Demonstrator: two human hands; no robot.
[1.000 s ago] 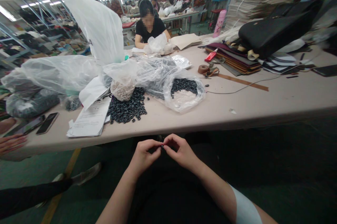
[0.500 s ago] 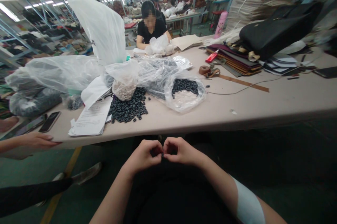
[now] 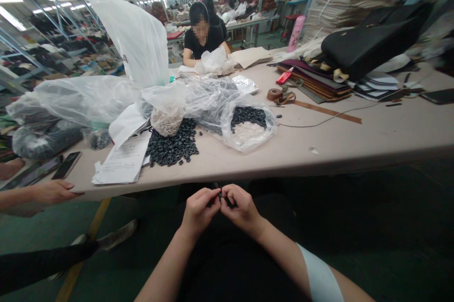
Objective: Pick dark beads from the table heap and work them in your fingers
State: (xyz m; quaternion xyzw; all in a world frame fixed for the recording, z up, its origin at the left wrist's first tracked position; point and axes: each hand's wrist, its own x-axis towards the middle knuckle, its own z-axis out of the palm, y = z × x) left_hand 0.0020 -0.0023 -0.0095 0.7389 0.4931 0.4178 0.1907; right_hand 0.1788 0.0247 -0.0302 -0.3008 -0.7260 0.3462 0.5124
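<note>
A worker's left hand (image 3: 201,210) and right hand (image 3: 241,207) pinched a small dark piece (image 3: 220,193); black rings (image 3: 172,145) lay beyond them.

Small dark piece (image 3: 220,194), mostly hidden

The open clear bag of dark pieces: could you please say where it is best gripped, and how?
The open clear bag is probably best gathered at its loose rim, both sides together, coming from the near edge of the table: its mouth spreads that way, the film looks thin and slack, and the dark pieces lie loose inside.
</note>
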